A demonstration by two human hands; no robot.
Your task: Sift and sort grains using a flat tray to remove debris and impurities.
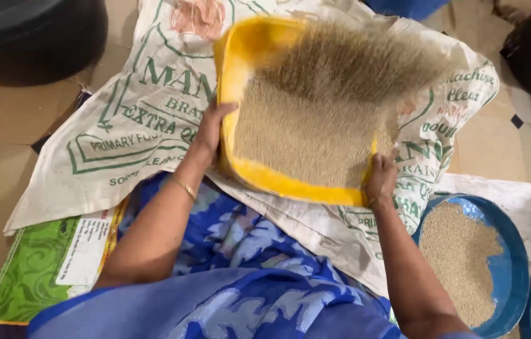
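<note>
Support = bare tan floor [2,157]. Lying directly on it: white woven sack [134,119] w/ green print, spread flat at centre; green printed sack [33,270] at lower left, partly under the white one. Blue basin [509,251] of pale grain at right, on white cloth [529,191]; dark round container [33,37] upper left.

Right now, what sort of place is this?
Probably a home floor used for cleaning grain. Both hands, left and right, hold a yellow winnowing tray of grain over printed sacks, beside a blue basin of grain.
</note>
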